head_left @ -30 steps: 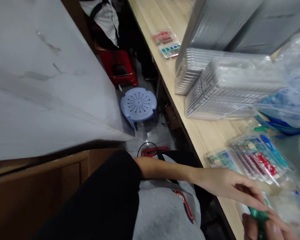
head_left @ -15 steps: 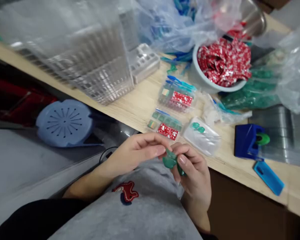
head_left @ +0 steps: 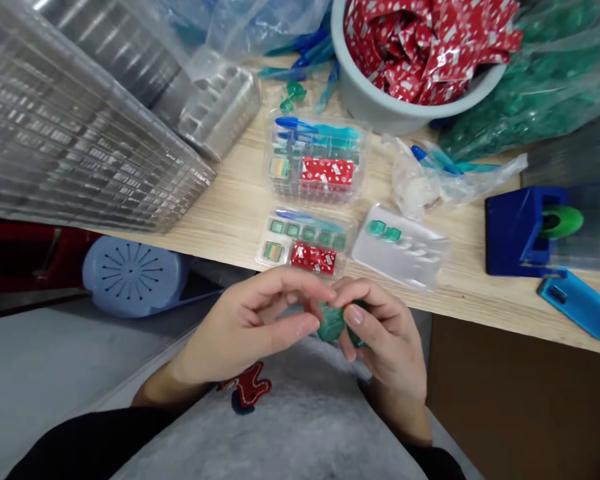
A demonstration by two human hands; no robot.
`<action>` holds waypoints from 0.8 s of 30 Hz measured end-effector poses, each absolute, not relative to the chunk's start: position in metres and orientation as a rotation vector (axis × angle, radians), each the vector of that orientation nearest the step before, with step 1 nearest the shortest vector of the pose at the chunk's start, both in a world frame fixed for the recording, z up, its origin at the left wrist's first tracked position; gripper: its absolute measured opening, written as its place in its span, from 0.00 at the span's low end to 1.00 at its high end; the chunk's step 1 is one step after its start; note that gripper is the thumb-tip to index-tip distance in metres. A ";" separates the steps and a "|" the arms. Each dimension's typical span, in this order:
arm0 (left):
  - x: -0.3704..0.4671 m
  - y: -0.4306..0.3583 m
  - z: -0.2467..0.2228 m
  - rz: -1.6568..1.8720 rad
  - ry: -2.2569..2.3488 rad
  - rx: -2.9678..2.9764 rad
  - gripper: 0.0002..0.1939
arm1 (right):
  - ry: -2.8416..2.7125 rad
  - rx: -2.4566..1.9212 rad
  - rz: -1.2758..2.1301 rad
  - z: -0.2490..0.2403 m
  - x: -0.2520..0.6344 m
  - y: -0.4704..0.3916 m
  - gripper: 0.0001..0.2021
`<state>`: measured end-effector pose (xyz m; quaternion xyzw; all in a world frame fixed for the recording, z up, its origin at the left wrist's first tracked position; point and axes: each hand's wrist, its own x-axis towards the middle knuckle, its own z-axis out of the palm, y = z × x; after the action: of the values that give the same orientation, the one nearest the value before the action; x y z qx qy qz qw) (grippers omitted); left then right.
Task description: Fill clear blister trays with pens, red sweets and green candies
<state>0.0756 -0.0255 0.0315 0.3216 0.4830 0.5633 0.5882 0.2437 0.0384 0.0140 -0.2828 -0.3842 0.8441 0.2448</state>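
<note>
Green translucent pieces (head_left: 331, 323) are between my two hands, over my lap near the table edge. My right hand (head_left: 387, 340) pinches them between thumb and fingers. My left hand (head_left: 260, 327) is at their left side, thumb and index finger apart, fingertips near or touching the pieces; its other fingers are partly hidden. Just beyond my hands lies a clear tray (head_left: 263, 235) with green squares, a striped block and a red packet (head_left: 313, 258). Right of it, two green pieces (head_left: 385, 231) rest on a clear plastic cover (head_left: 400, 262).
A second filled tray (head_left: 325, 190) lies behind. Beyond stands a tub (head_left: 415, 115) of red packets. Stacked clear trays (head_left: 80, 127) stand left. A blue tape dispenser (head_left: 513, 230) and blue phone (head_left: 580, 305) are right, a blue stool (head_left: 130, 277) lower left.
The view has shifted closer to the table. The thumb and index finger of my left hand have spread apart, while my right hand keeps its pinch on the green pieces.
</note>
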 end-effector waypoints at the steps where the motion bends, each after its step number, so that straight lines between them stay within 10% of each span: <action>1: 0.076 -0.023 0.030 1.310 1.147 0.766 0.18 | -1.073 -0.797 2.288 0.014 0.244 0.040 0.04; 24: -0.035 0.168 -0.015 1.521 1.976 1.205 0.07 | -0.694 -1.006 2.033 -0.021 0.247 0.071 0.17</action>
<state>-0.0348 0.1676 -0.0152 0.4276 0.7013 0.5396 0.1851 0.2472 0.0714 -0.0215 -0.3932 -0.2712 0.7943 0.3755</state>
